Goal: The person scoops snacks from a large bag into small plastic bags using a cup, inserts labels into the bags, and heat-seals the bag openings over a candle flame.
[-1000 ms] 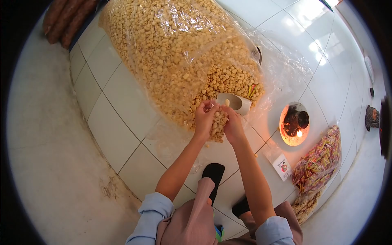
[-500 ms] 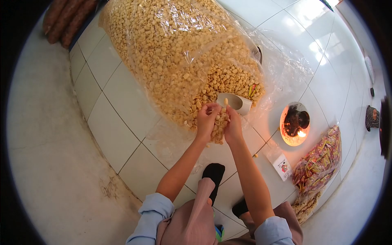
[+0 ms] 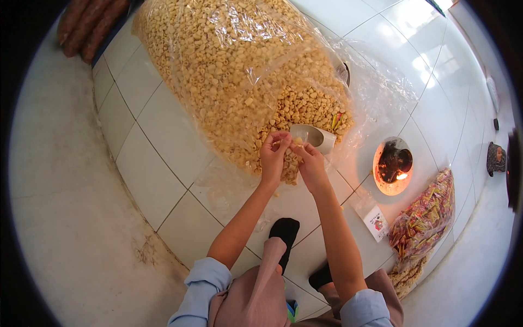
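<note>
Left hand [image 3: 272, 156] and right hand [image 3: 313, 165] have drawn closer, pinching a small snack bag [image 3: 290, 173] at its top. Its mouth appears gathered.

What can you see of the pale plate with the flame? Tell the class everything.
The pale plate looks rounded, its rim glowing orange. Dark, burnt-looking matter covers much of its middle, and a black, cup-like piece sits toward its right side. A small flame burns just below that piece in the picture. The plate rests on the tiled floor, right of the large clear bag. Its material is unclear.
</note>
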{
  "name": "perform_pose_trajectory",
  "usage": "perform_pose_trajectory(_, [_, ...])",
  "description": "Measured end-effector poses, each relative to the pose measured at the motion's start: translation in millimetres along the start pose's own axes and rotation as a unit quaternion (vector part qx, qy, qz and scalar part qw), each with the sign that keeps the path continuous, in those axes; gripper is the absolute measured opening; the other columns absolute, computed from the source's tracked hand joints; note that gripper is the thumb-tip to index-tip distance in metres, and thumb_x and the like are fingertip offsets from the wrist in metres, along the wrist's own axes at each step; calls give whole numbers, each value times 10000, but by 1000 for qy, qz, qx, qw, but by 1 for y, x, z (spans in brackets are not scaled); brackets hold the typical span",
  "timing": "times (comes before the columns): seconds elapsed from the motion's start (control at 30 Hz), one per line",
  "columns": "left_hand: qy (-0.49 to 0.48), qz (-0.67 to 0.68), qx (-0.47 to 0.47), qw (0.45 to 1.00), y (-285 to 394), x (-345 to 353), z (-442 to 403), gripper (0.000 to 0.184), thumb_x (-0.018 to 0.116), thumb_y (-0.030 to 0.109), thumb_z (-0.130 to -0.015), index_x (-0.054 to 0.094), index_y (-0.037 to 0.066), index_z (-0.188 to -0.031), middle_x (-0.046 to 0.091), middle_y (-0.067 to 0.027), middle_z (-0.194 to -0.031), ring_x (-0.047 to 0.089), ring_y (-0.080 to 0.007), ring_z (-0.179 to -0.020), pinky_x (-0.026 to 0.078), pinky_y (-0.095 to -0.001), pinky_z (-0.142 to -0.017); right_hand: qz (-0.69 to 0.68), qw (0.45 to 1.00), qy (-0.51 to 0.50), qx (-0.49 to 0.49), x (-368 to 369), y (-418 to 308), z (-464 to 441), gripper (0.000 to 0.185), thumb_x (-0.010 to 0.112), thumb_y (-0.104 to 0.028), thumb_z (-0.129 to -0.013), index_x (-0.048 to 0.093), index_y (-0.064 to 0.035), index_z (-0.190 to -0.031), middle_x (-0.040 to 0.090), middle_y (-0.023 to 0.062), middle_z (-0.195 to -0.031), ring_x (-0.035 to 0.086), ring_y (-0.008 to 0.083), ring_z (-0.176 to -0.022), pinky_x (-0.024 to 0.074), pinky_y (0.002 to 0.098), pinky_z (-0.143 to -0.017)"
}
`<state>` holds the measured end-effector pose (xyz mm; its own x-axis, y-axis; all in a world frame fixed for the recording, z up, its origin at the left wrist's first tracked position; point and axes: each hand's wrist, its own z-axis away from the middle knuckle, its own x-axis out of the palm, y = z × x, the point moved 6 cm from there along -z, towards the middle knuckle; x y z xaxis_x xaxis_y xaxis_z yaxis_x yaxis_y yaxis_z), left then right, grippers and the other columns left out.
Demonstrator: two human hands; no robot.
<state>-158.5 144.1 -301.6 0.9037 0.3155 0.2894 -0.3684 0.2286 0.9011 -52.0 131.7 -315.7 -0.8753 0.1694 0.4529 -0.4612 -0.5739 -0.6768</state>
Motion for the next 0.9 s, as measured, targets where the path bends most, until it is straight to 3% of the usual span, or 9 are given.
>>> perform_pose_trajectory(0.13, [-3,-65,-16,998,-5,-1,5,184,612,178,-817,562,34,-918,538,1,-830,498,-58,-738,402,-189,-648,-45,998,14,34,-5,6,-6,132,550,-169,-834,516,-58,-895,567,15,-854,542,99,-734,419,200,-637])
perform_pose_trajectory(0.2, [-6,-94,-39,995,-8,1,8,188,613,173,-815,565,36,-933,546,-1,-849,504,-67,-763,410,-196,-679,-86,992,93,8,-10,2,-4,151,562,-207,-833,534,-64,-795,545,-8,-750,496,68,-621,378,199,-547])
perform_pose_trajectory(0.4, [19,33,-119,992,-23,-8,4,238,646,177,-788,563,29,-953,553,3,-831,513,-52,-732,409,-183,-643,-30,992,119,-35,-12,-4,2,199,575,-250,-837,552,-59,-786,521,-29,-703,477,50,-663,371,192,-569])
perform_pose_trajectory(0.5, [20,25,-105,994,-5,-5,10,220,663,153,-773,564,27,-923,569,-9,-806,511,-58,-707,404,-186,-607,85,986,96,-109,-9,-18,11,165,596,-222,-826,565,-62,-798,522,-33,-707,476,44,-677,370,195,-589])
perform_pose_trajectory(0.63, [-11,39,-75,996,29,18,21,206,665,148,-771,569,25,-906,580,-9,-789,524,-55,-700,399,-182,-581,87,977,89,-173,-3,-55,35,104,591,-184,-831,568,-82,-830,537,-32,-765,478,43,-727,373,180,-643])
perform_pose_trajectory(0.7, [-33,70,-58,995,53,33,32,189,659,145,-776,570,25,-892,583,-8,-778,529,-54,-695,397,-181,-573,91,957,101,-257,4,-85,58,114,619,-146,-805,567,-45,-824,564,-9,-782,490,48,-709,379,193,-654])
perform_pose_trajectory(0.77, [-105,36,-24,994,82,51,44,163,643,129,-787,567,24,-884,586,-3,-763,535,-49,-691,396,-183,-571,99,946,98,-292,13,-113,86,120,618,-142,-805,565,-36,-826,566,-3,-788,496,54,-722,384,195,-669])
perform_pose_trajectory(0.9, [-145,68,58,985,159,93,84,130,625,110,-798,566,25,-877,587,3,-757,531,-40,-688,405,-177,-586,92,919,58,-379,37,-178,161,129,614,-130,-804,557,-23,-846,564,6,-806,510,65,-757,395,200,-701])
